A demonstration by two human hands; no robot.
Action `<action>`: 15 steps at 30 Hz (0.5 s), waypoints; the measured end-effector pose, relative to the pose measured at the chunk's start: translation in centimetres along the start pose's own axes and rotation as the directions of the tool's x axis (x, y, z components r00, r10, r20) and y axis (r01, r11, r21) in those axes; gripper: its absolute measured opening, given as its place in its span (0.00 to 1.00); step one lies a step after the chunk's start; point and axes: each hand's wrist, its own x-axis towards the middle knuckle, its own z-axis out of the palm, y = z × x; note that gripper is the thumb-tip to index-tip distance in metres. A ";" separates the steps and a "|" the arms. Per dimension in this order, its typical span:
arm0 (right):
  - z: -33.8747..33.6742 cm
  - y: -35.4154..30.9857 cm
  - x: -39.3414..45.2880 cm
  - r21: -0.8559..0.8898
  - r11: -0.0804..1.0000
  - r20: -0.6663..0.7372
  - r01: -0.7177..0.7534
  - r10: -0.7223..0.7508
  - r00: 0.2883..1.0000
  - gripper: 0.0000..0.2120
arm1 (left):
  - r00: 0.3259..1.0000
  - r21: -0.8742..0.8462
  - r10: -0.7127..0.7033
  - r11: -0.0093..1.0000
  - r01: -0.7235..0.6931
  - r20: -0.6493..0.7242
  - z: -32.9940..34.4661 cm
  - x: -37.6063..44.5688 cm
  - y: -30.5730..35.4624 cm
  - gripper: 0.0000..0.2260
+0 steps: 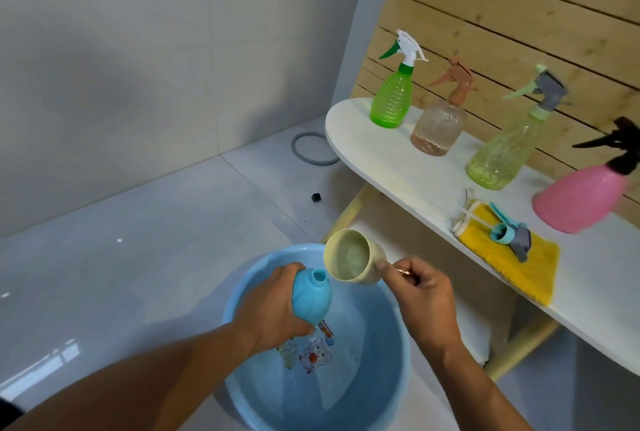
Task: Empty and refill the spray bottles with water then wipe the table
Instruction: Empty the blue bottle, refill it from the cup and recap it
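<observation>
Blue spray bottle (311, 295), cap off, is gripped by the left hand (273, 306) over the blue basin (388, 382), tilted with its open neck toward the cup. Left fingers are wrapped around the bottle body. Beige cup (353, 255) is held by its handle in the right hand (424, 295), fingers curled on the handle, cup tipped with its rim just beside the bottle neck. Water is seen in the basin, which sits on the floor. On the tabletop (408, 174), 4 capped spray bottles are stood upright: green (391, 98), clear brown (438, 125), yellow-green (502, 153), pink (581, 198). A yellow cloth (516, 257) is laid near the tabletop's front edge, with a blue-grey spray head (509, 233) lying on it.
</observation>
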 end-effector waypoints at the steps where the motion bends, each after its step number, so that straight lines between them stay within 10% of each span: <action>1: -0.1 -0.3 -0.1 -0.007 1.000 0.001 0.013 -0.013 1.000 0.20 | 1.000 0.002 -0.001 1.000 0.001 -0.001 0.1 0.0 0.1 0.43; 15: 0.5 -3.4 -0.8 -0.408 0.856 -0.036 0.318 -0.363 0.931 0.09 | 1.000 -0.034 0.011 0.999 -0.011 -0.001 0.2 0.1 0.3 0.44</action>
